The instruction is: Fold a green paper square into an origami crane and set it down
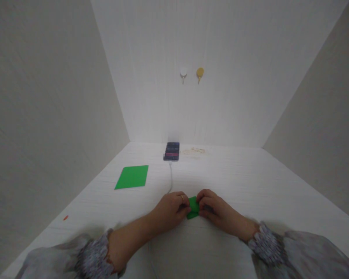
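Between my two hands is a small folded piece of green paper (pixel 194 206), held just above or on the white table; I cannot tell which. My left hand (pixel 174 209) pinches its left edge, and a ring shows on one finger. On the opposite side, the fingers of my right hand (pixel 216 209) are closed on the paper's right edge. A crease or layered fold runs across the lower part of the paper. My fingers hide both of its side edges.
A flat green paper sheet (pixel 133 177) lies to the left on the white table (pixel 235 174). Farther back is a phone (pixel 171 151) with a white cable (pixel 171 178) running toward me. A small orange bit (pixel 65 217) lies far left. Two hooks, white (pixel 183 73) and yellow (pixel 200 73), are on the back wall.
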Motion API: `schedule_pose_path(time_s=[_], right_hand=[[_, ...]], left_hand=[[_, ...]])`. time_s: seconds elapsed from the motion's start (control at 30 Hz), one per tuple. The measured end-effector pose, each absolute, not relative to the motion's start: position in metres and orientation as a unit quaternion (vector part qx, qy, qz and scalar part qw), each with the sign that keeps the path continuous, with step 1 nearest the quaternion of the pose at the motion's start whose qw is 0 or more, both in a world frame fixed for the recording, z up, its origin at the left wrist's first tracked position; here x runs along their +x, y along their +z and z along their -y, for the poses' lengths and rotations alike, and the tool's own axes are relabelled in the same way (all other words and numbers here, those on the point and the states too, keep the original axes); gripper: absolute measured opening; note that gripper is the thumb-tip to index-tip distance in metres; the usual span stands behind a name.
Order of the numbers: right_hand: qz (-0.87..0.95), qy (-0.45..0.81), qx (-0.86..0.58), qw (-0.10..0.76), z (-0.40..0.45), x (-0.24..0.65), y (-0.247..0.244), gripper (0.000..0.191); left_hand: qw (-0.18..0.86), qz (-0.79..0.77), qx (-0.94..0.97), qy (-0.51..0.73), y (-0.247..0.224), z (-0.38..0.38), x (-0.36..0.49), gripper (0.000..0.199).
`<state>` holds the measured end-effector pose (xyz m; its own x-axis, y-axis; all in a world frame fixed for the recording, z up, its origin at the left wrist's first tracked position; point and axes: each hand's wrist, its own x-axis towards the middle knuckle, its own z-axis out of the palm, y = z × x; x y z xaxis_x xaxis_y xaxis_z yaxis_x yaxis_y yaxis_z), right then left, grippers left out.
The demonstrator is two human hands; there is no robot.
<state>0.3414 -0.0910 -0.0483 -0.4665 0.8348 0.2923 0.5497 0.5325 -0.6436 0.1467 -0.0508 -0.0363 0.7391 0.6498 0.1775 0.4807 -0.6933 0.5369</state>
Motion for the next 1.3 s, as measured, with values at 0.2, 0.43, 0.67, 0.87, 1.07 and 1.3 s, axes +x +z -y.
schedule_pose_path(time_s=[0.2, 0.43, 0.67, 0.87, 1.07, 1.3], right_hand=[[0.818, 0.209, -0.450, 0.292, 0.091, 0.341, -0.052, 0.008], [0.826, 0.174, -0.455, 0.283, 0.092, 0.338, -0.050, 0.007], [0.815, 0.158, -0.493, 0.260, 0.088, 0.337, -0.053, 0.008], [0.811, 0.140, -0.512, 0.246, 0.085, 0.335, -0.057, 0.009], [0.809, 0.128, -0.525, 0.232, 0.084, 0.334, -0.058, 0.008], [0.801, 0.127, -0.540, 0.223, 0.089, 0.331, -0.051, 0.009]], left_hand=[[0.239, -0.322, 0.898, 0.180, -0.036, 0.049, 0.149, 0.006], [0.236, -0.341, 0.894, 0.169, -0.038, 0.045, 0.150, 0.006], [0.234, -0.349, 0.891, 0.174, -0.040, 0.045, 0.152, 0.004], [0.233, -0.345, 0.892, 0.176, -0.039, 0.046, 0.153, 0.006], [0.224, -0.350, 0.893, 0.171, -0.042, 0.046, 0.154, 0.004], [0.226, -0.343, 0.894, 0.178, -0.041, 0.046, 0.154, 0.006]])
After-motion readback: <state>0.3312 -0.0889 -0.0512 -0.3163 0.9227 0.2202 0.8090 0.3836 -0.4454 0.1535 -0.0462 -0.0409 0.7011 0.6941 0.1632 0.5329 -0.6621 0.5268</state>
